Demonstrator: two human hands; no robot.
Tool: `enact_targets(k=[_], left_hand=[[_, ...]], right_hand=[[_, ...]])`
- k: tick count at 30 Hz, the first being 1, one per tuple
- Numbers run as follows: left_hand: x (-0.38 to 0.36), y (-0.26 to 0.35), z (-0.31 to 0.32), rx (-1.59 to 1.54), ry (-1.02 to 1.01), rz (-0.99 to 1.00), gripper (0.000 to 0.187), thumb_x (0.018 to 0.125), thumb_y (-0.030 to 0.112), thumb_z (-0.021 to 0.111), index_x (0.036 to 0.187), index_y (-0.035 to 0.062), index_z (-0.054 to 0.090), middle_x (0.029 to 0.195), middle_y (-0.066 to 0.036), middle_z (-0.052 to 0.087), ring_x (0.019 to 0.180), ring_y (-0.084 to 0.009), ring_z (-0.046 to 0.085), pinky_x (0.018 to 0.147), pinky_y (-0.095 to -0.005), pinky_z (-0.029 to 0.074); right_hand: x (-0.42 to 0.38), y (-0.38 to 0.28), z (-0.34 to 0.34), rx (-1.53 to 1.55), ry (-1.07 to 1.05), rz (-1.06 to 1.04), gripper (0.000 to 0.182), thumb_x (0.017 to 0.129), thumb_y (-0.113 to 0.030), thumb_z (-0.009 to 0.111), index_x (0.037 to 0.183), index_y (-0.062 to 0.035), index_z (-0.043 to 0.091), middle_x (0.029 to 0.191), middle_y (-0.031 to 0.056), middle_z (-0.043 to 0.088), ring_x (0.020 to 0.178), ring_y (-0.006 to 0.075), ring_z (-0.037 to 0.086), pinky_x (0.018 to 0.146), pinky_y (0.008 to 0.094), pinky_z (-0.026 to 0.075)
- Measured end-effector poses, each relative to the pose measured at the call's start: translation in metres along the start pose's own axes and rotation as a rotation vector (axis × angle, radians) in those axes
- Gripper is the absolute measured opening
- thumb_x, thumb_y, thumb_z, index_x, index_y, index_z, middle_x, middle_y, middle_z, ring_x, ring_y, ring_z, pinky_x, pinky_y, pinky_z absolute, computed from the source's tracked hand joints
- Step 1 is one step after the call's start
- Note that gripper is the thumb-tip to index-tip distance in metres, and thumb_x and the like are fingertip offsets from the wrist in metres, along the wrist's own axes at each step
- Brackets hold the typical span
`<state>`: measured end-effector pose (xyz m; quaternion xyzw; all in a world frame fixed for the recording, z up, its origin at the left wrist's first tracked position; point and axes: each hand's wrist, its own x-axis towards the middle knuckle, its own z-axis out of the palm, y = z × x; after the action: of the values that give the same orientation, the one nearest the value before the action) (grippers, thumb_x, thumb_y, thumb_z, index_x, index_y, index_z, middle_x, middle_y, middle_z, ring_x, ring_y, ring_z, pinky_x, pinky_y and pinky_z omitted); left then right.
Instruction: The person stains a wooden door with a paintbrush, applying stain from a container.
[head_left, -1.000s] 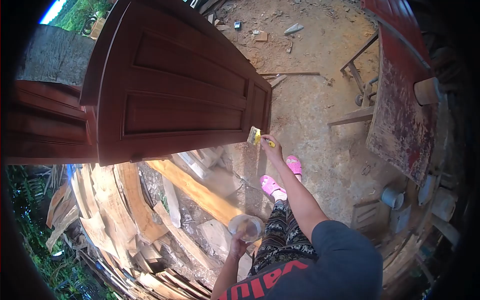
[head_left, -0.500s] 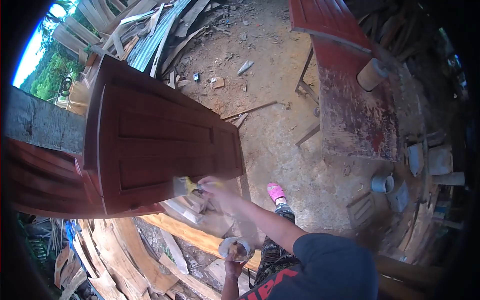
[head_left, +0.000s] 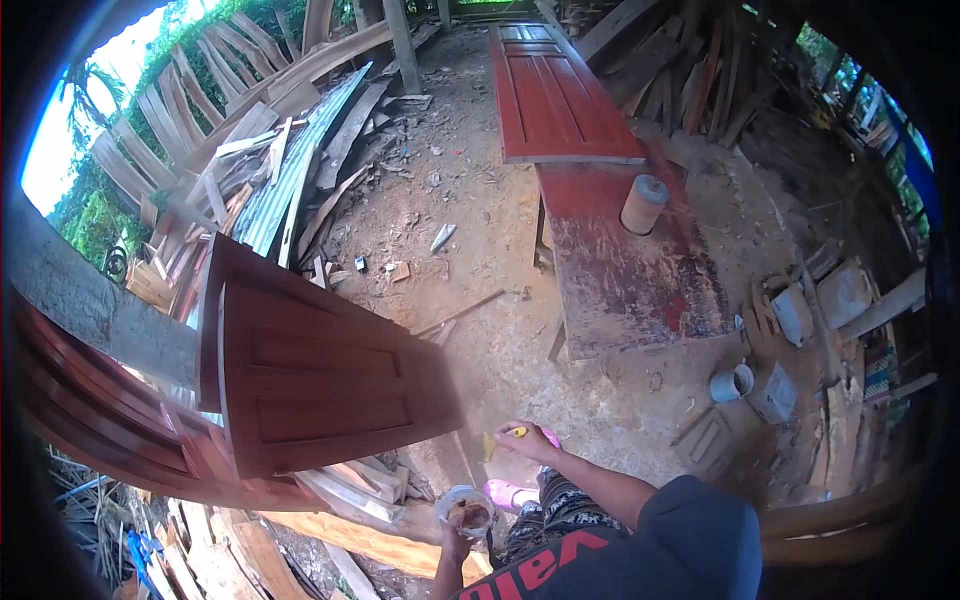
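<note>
My right hand [head_left: 532, 443] is closed around a paintbrush [head_left: 489, 446] with a yellow handle, held out over the ground beside my pink shoes. Low in the view, my left hand [head_left: 459, 522] grips a whitish plastic tub [head_left: 470, 506] with brownish contents. A dark red-brown panelled door [head_left: 330, 370] lies raised at the left, its near end apart from the brush. Another brown panelled piece [head_left: 110, 400] curves along the far left beneath a grey beam.
A red panelled door [head_left: 565, 100] rests on a worn table [head_left: 640, 270], beside a cylindrical container [head_left: 644, 205]. On the right floor are a grey bucket [head_left: 731, 382] and boxes. Cut planks [head_left: 250, 550] lie at lower left; a corrugated sheet [head_left: 300, 165] lies at upper left.
My right hand has drawn the paintbrush away from the door, back toward my body. The tub stays in my left hand. The view has tilted up, showing more of the yard.
</note>
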<state>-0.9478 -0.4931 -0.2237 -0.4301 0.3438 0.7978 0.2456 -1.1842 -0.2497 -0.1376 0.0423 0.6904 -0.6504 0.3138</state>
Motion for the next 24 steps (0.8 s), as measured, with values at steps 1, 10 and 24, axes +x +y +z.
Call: enact_targets(k=[1, 10, 24], left_hand=[[0.011, 0.004, 0.0, 0.03, -0.031, 0.001, 0.054, 0.084, 0.039, 0.065, 0.132, 0.0174, 0.054, 0.126, -0.007, 0.061, 0.117, -0.0267, 0.057, 0.091, -0.0511, 0.047], [0.01, 0.05, 0.13, 0.391, 0.133, 0.185, 0.067, 0.081, 0.039, 0.066, 0.14, 0.0239, 0.039, 0.131, -0.01, 0.054, 0.118, -0.03, 0.054, 0.089, -0.052, 0.046], [0.003, 0.13, 0.322, 0.496, -0.104, 0.521, 0.082, 0.087, 0.028, 0.071, 0.15, 0.007, 0.024, 0.133, -0.015, 0.051, 0.121, -0.0252, 0.052, 0.103, -0.0394, 0.043]], right_hand=[[-0.009, -0.016, -0.008, -0.008, 0.009, -0.014, 0.025, 0.092, -0.031, 0.072, 0.101, -0.0073, 0.071, 0.089, 0.0019, 0.071, 0.079, 0.0088, 0.065, 0.068, 0.0266, 0.053], [-0.084, -0.118, -0.063, -0.101, -0.145, -0.301, 0.022, 0.094, -0.027, 0.069, 0.096, -0.0045, 0.071, 0.082, 0.002, 0.069, 0.076, 0.0084, 0.063, 0.068, 0.0267, 0.051], [-0.073, -0.141, -0.118, -0.652, 0.028, -0.64, 0.018, 0.087, -0.021, 0.069, 0.097, -0.0059, 0.068, 0.095, 0.0133, 0.067, 0.089, 0.0334, 0.064, 0.078, 0.0419, 0.051]])
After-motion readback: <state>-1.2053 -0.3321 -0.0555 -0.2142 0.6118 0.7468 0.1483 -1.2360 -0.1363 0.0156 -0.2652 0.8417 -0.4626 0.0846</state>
